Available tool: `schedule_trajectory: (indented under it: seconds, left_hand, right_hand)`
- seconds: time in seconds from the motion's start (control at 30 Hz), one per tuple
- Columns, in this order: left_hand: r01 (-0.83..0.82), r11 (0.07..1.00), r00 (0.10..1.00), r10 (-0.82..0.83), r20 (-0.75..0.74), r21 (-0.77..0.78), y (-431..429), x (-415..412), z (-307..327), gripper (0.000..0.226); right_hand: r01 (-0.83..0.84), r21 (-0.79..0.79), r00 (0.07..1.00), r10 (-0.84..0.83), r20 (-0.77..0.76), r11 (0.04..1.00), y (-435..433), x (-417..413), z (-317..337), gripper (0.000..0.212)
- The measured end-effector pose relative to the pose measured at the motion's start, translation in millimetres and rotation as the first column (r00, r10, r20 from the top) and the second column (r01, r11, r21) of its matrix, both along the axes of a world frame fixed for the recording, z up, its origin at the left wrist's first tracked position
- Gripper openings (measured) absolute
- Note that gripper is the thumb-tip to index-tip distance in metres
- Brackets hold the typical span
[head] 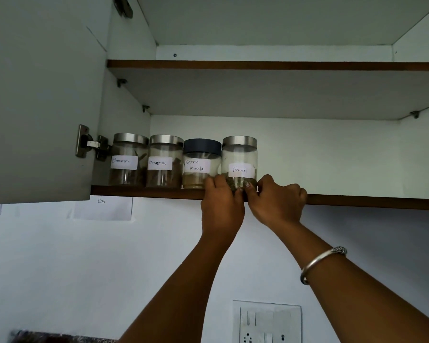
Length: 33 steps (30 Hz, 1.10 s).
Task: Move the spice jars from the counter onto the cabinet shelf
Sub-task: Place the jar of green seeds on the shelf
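Gripping the glass Fennel jar [239,157] are left hand [221,206] and right hand [278,204].

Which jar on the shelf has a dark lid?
The Garam Masala jar, third from the left; the left Cinnamon jar, right Cinnamon jar and Fennel jar have silver lids.

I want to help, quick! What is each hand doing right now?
Left hand: holding the Fennel jar.
Right hand: holding the same jar.
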<state>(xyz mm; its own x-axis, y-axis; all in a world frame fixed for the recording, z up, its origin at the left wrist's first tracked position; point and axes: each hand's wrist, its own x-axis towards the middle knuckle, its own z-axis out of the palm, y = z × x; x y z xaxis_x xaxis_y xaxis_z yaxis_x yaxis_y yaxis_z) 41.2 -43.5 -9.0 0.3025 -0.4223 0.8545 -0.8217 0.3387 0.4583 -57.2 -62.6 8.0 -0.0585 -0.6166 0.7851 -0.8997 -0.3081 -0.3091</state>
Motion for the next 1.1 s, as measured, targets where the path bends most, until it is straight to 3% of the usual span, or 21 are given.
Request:
schedule_trajectory:
  seconds: [0.3, 0.37, 0.43, 0.53, 0.6, 0.7, 0.8, 1.0, 1.1]
  left_hand:
    - [0.076, 0.997, 0.997, -0.076, 0.017, 0.008, 3, 8, -2, 0.032]
    - [0.122, 0.992, 0.992, -0.123, 0.031, 0.041, 6, 11, -3, 0.040]
    - [0.138, 0.986, 0.985, -0.147, 0.095, 0.091, 11, 12, -10, 0.052]
    - [0.120, 0.976, 0.948, -0.168, 0.272, 0.183, 19, 11, -41, 0.077]
    - [0.162, 0.951, 0.912, -0.247, 0.329, 0.265, 24, 9, -73, 0.081]
    - [0.303, 0.864, 0.870, -0.423, 0.253, 0.402, 32, 1, -128, 0.072]
    - [0.362, 0.768, 0.855, -0.499, 0.140, 0.529, 42, -13, -188, 0.071]
    - [0.301, 0.567, 0.838, -0.542, 0.072, 0.767, 59, -53, -288, 0.082]
    - [0.309, 0.457, 0.861, -0.507, -0.042, 0.834, 64, -85, -326, 0.084]
  right_hand:
    - [-0.041, 0.070, 0.999, 0.040, 0.025, 0.997, 7, -1, -4, 0.058]
    - [-0.090, 0.075, 0.995, 0.088, 0.039, 0.993, 9, -3, -8, 0.072]
    - [-0.089, 0.077, 0.995, 0.092, -0.039, 0.993, 12, -6, -19, 0.085]
    - [-0.058, 0.070, 0.981, 0.069, -0.180, 0.996, 22, -13, -53, 0.088]
    - [-0.067, 0.130, 0.969, 0.096, -0.226, 0.989, 32, -17, -84, 0.084]
    - [-0.115, 0.255, 0.954, 0.178, -0.241, 0.960, 44, -29, -135, 0.074]
    - [-0.096, 0.391, 0.966, 0.181, -0.187, 0.915, 57, -51, -193, 0.076]
    - [-0.026, 0.633, 0.976, 0.157, -0.153, 0.774, 70, -114, -305, 0.087]
    - [-0.007, 0.733, 0.973, 0.173, -0.150, 0.680, 65, -152, -354, 0.087]
